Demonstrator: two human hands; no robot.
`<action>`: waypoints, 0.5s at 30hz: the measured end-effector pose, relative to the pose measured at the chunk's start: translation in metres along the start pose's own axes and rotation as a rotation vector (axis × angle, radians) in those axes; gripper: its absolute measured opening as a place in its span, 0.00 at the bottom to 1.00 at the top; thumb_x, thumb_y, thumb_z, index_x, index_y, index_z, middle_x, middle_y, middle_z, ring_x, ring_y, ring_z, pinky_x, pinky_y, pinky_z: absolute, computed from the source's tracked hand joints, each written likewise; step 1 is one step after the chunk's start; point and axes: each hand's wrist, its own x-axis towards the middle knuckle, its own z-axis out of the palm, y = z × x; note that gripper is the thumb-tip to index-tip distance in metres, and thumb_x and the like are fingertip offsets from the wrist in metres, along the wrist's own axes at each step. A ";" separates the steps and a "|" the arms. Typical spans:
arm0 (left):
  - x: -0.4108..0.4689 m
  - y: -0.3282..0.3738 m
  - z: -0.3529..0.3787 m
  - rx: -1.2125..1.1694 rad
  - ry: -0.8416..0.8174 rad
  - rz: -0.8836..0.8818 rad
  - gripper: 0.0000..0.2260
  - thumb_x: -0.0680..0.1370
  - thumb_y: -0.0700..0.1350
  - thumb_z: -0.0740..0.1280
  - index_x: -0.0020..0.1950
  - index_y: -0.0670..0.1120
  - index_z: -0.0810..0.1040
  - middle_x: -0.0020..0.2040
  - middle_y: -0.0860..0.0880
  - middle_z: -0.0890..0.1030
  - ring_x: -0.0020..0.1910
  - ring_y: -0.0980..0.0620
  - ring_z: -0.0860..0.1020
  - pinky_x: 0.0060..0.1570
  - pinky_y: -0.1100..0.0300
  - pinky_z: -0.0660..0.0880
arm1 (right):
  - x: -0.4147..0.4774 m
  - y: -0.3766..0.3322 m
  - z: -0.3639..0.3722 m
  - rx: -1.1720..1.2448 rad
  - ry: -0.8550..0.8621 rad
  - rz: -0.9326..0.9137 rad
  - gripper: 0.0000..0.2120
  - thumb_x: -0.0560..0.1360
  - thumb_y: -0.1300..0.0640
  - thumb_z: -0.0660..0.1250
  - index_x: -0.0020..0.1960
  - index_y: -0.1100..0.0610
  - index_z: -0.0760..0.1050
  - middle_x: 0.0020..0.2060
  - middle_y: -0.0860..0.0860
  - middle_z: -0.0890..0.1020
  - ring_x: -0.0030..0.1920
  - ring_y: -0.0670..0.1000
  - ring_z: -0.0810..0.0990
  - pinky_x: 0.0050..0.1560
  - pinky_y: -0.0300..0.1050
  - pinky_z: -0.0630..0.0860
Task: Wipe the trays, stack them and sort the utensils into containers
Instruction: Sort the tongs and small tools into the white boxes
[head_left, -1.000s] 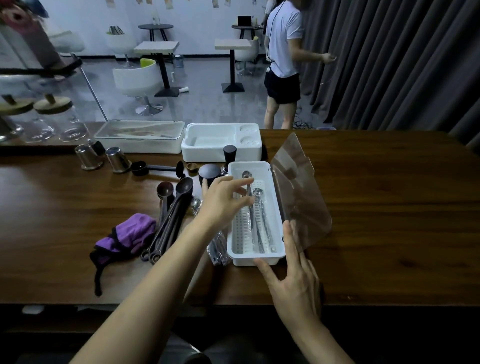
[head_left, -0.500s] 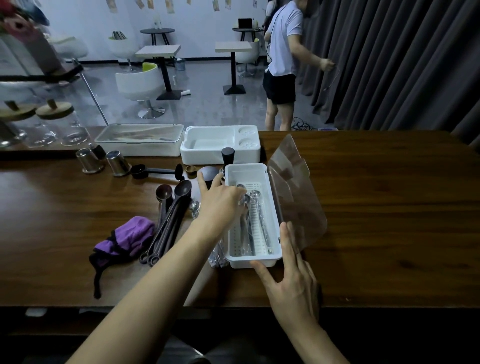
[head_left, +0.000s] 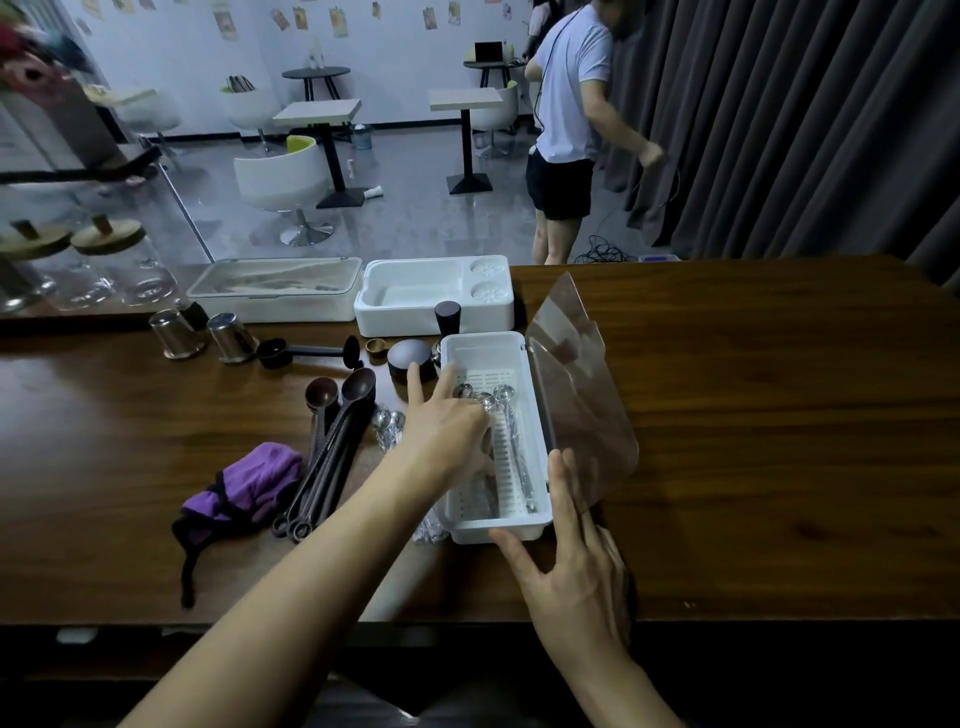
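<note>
A dark brown wooden table (head_left: 753, 415) bore a long white plastic utensil container (head_left: 485, 340) at its middle, with the container's clear hinged lid (head_left: 582, 395) standing open on the right. The right hand (head_left: 576, 566) lay flat, fingers straight, touching the container's near right corner. The left hand (head_left: 447, 436) reached into the container, two fingers straight; whether the others gripped anything could not be told. A crumpled purple cloth (head_left: 249, 483) lay left of dark long-handled plastic scoops (head_left: 332, 447). Silver metal spoons (head_left: 511, 426) lay inside the container.
</note>
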 end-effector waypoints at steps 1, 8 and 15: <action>0.001 0.001 0.000 -0.004 0.005 -0.001 0.22 0.73 0.64 0.71 0.63 0.55 0.81 0.67 0.55 0.78 0.82 0.40 0.48 0.71 0.25 0.37 | 0.000 0.000 0.000 -0.004 0.001 -0.004 0.42 0.76 0.26 0.54 0.82 0.43 0.45 0.80 0.43 0.56 0.74 0.45 0.67 0.61 0.50 0.77; 0.010 0.006 -0.002 -0.014 0.039 -0.056 0.25 0.77 0.65 0.67 0.73 0.64 0.71 0.75 0.46 0.67 0.81 0.34 0.40 0.71 0.25 0.37 | 0.001 0.000 -0.001 -0.014 0.003 -0.015 0.41 0.77 0.28 0.55 0.82 0.46 0.46 0.80 0.45 0.57 0.71 0.46 0.71 0.58 0.47 0.76; 0.005 0.009 0.009 -0.037 0.123 -0.104 0.20 0.77 0.63 0.68 0.62 0.52 0.78 0.66 0.52 0.78 0.82 0.36 0.42 0.70 0.27 0.33 | 0.001 0.003 -0.001 0.015 -0.008 -0.015 0.41 0.77 0.27 0.53 0.82 0.44 0.45 0.80 0.42 0.55 0.72 0.47 0.70 0.62 0.49 0.76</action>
